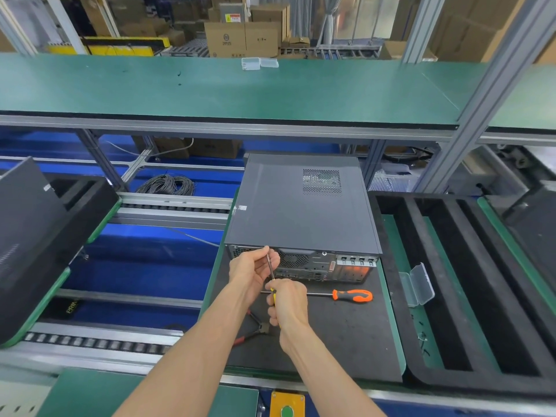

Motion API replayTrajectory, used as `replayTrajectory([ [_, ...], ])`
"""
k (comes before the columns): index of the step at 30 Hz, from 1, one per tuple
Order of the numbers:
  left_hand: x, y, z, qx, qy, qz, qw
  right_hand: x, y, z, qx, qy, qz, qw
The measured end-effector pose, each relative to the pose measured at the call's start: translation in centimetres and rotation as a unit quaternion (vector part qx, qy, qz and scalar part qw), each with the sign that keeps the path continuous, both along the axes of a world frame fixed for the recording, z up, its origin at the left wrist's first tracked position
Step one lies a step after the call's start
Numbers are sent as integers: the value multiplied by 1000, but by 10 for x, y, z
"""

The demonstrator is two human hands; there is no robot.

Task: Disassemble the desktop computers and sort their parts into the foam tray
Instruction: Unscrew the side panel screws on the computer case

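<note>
Two hands meet at the rear edge of the case [301, 206], which lies flat on the mat [346, 341] with bare mat in front of it. The right hand [287, 305] grips a screwdriver [271, 270] handle; the left hand [251, 270] pinches its shaft near the tip. The foam tray [469, 284] sits just right of the mat.

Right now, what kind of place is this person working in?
Probably a factory or warehouse workstation where computers get taken apart. A desktop computer sits on a bench beside a black foam tray, roller conveyor tracks run alongside, and cardboard boxes are stacked behind.
</note>
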State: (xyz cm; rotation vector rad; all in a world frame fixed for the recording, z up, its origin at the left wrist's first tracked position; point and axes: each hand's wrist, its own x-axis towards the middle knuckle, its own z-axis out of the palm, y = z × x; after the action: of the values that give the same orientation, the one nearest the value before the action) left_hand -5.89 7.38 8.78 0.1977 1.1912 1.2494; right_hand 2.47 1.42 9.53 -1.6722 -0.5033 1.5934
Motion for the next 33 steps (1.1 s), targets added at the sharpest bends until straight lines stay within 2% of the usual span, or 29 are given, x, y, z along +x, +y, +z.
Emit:
replayTrajectory([
  [6, 8, -7, -1, 8, -30, 7, 999, 2, -1, 1, 10, -21, 10, 1000],
  [10, 12, -12, -4, 4, -7, 18, 1000, 2, -2, 2, 20, -39, 23, 999],
  [15, 8, -15, -16, -28, -38, 98, 994, 7, -4, 1, 31, -22, -4, 999],
  [19, 8, -16, -22, 9, -121, 59, 991, 16, -3, 1, 92, -39, -12, 995],
  [23, 22, -14, -20, 34, -171, 18, 985, 33, 2, 1, 190, -161, -15, 968],
  [26, 35, -19, -16, 49, -222, -12, 974, 54, 3, 3, 247, -202, -18, 948],
  [30, 64, -26, -6, 55, -251, -28, 966, 82, -3, -2, 262, -204, -41, 942],
  [33, 92, -26, 3, 37, -205, -41, 977, 101, -9, -8, 231, -154, -100, 956],
])
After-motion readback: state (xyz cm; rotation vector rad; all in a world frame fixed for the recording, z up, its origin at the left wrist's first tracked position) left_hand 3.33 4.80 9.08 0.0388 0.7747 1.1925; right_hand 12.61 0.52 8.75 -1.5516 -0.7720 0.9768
